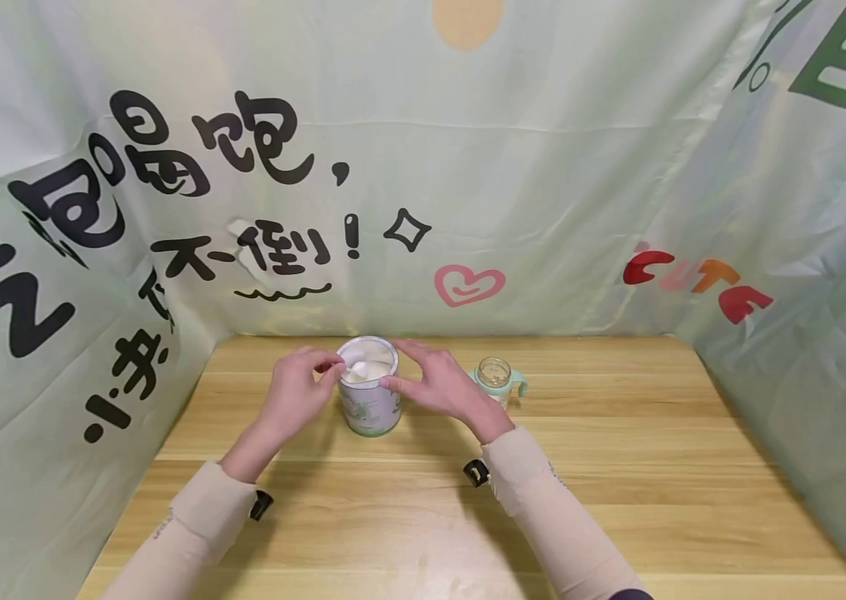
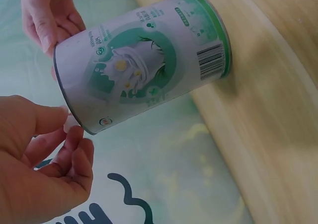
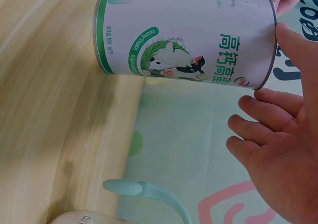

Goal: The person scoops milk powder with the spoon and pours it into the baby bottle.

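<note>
A milk powder can, white with green print, stands upright with its top uncovered and pale powder inside. At the rim's left side my left hand pinches a small whitish piece between thumb and fingertips, seemingly the handle of a white scoop in the can mouth. My right hand rests against the right side of the rim. In the right wrist view its thumb touches the rim and the other fingers are spread, nearly straight.
To the right of the can stands a clear baby bottle without a cap, its mint-green handle sticking out sideways. Behind the wooden table hangs a printed pale green cloth, which also runs along both sides.
</note>
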`<state>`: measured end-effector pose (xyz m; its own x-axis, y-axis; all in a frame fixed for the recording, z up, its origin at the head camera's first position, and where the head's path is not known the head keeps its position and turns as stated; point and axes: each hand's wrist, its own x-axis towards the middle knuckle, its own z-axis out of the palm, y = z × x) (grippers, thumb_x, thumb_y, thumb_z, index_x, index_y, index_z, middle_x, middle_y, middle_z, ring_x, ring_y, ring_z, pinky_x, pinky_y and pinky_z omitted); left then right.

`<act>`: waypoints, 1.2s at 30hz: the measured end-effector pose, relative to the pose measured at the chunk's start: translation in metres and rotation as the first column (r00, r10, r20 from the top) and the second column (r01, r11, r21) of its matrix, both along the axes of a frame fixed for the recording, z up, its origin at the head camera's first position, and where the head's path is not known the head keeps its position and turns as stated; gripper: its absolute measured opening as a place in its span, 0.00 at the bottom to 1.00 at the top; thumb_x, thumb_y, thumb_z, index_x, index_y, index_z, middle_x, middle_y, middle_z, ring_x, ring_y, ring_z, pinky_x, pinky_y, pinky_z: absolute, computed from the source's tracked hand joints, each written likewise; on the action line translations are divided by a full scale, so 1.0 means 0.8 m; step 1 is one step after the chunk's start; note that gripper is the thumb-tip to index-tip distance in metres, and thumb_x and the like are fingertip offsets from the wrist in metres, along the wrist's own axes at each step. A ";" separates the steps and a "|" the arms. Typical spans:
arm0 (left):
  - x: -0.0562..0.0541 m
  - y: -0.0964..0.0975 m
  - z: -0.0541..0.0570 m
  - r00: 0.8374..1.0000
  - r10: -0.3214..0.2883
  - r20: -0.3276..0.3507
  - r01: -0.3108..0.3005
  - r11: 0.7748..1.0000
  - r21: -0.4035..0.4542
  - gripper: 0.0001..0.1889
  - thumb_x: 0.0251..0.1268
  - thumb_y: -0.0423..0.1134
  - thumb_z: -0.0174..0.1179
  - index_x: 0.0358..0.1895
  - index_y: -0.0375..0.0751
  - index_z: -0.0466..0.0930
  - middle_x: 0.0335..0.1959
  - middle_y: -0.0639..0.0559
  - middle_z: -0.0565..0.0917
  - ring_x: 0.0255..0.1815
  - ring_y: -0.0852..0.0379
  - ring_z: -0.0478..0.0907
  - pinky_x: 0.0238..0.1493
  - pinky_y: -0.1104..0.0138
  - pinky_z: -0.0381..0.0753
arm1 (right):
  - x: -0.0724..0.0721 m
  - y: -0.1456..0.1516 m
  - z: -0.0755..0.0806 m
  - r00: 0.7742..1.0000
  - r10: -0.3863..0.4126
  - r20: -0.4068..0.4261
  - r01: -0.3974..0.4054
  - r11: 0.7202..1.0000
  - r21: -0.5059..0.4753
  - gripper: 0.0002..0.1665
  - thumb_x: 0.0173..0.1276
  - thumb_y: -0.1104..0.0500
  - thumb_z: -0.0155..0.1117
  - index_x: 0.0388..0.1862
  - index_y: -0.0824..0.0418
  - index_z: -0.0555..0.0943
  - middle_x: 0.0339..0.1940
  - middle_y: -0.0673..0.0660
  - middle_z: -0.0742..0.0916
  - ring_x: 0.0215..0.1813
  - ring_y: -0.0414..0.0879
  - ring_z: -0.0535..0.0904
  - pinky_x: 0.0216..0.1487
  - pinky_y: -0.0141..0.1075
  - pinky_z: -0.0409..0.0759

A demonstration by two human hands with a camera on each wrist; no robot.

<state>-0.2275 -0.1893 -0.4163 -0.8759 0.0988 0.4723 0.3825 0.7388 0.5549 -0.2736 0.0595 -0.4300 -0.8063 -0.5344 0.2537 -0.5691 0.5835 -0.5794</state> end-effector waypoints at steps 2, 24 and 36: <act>-0.001 0.001 0.000 1.000 -0.008 -0.019 0.008 1.000 -0.023 0.05 0.67 0.31 0.70 0.41 0.32 0.91 0.35 0.43 0.89 0.37 0.50 0.83 0.39 0.59 0.79 | 0.000 0.000 0.000 1.000 0.003 0.000 -0.003 1.000 0.001 0.44 0.73 0.38 0.70 0.79 0.58 0.71 0.76 0.61 0.79 0.76 0.58 0.76 0.76 0.53 0.74; -0.001 0.016 0.001 0.999 0.031 -0.010 -0.031 0.999 -0.032 0.05 0.67 0.31 0.70 0.36 0.31 0.93 0.30 0.42 0.90 0.29 0.51 0.79 0.36 0.58 0.74 | -0.002 -0.002 -0.004 1.000 0.018 -0.010 -0.018 0.999 -0.033 0.42 0.73 0.39 0.70 0.79 0.54 0.72 0.75 0.57 0.81 0.74 0.55 0.78 0.75 0.52 0.77; 0.000 0.018 0.007 0.996 0.025 0.080 -0.027 0.999 0.026 0.06 0.68 0.31 0.69 0.38 0.30 0.92 0.32 0.40 0.90 0.29 0.52 0.78 0.33 0.62 0.75 | 0.001 -0.002 -0.004 1.000 0.013 -0.001 -0.013 0.999 -0.042 0.42 0.74 0.40 0.69 0.79 0.56 0.71 0.75 0.58 0.80 0.75 0.56 0.78 0.74 0.53 0.77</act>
